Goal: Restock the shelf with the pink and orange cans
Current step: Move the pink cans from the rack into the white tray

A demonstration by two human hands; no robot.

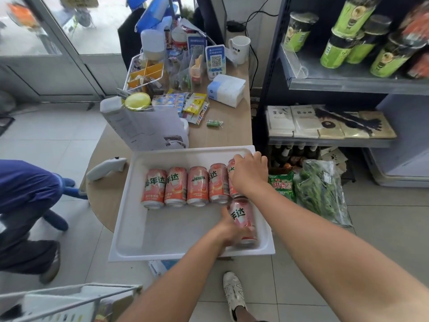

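Note:
A white tray (130, 217) sits on the wooden counter's near end and holds several pink and orange cans lying on their sides. A row of cans (185, 187) lies across the tray's middle. My right hand (249, 174) grips the rightmost can of that row (232, 169) from above. My left hand (232, 230) grips another can (242, 216) lying alone near the tray's front right corner. A dark metal shelf unit (348, 83) stands to the right, with green cups (334, 51) on its upper level.
The counter (229, 133) behind the tray is crowded with papers, a tissue pack (226, 89), a white mug (240, 48) and snack packets. A white scanner (106, 168) lies left of the tray. Green bags (320, 189) sit on the floor. A person in blue (25, 194) is at left.

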